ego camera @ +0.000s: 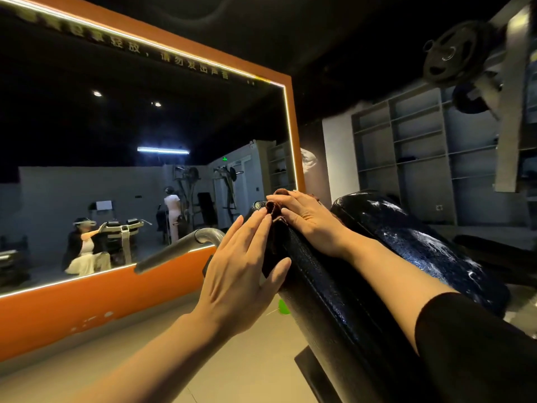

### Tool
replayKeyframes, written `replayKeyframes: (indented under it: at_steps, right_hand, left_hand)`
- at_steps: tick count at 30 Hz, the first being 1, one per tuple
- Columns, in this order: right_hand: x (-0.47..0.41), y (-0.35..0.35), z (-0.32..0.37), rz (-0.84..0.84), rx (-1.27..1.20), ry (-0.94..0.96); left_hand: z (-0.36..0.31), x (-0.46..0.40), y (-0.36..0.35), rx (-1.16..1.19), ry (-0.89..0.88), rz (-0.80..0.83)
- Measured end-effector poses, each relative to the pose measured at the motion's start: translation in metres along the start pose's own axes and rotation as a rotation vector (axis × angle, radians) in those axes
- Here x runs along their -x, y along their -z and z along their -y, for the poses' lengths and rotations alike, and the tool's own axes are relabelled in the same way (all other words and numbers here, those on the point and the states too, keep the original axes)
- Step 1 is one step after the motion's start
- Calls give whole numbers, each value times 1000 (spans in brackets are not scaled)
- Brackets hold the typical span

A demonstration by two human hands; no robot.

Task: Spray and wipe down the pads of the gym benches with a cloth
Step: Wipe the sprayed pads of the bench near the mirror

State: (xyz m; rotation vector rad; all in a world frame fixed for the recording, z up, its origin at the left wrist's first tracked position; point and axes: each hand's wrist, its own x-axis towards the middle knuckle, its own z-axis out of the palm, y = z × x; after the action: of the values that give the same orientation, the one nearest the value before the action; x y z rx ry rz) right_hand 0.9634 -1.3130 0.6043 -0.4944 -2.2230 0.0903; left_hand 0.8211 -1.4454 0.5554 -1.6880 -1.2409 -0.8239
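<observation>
Fingers [293, 203] of both hands press cloth [276, 225] draped down pad [334, 286].

black pads, a dark red cloth, orange around the mirror

the near bench pad [328, 289] is black with a fine pebbled grain, and the second pad [421, 242] beside it is glossy black with pale wet streaks and a blue sheen. the cloth [274, 210] is dark reddish brown. the sleeve [470, 344] is black. the mirror frame [96, 303] is bright orange, edged by a thin white strip of light, with a few small white marks low down. the handle bar [177, 248] is grey metal, the floor [238, 359] pale beige, the shelving [421, 146] grey, and a small green spot [284, 306] shows by the near pad.
</observation>
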Motion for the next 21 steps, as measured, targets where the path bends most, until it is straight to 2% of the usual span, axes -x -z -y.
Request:
replayKeyframes:
  at_steps: [6,11,14,16,18,21]
  right_hand:
    - [-15,-1,-10,-12,-68,-77]
    - [-16,7,-19,-75,-38,-281]
    - [6,19,-25,-143,175,-475]
    - [21,27,-28,-274,358,-575]
    - [29,36,-26,-398,347,-590]
    - [36,46,-11,-402,439,-553]
  left_hand:
    - [-1,3,-1,-58,-34,24]
    - [-1,7,0,-89,-38,48]
    - [0,8,-1,-92,-36,67]
    - [0,7,0,-108,-39,73]
    - [0,7,-1,-123,-39,81]
    - [-1,7,0,-116,-41,82]
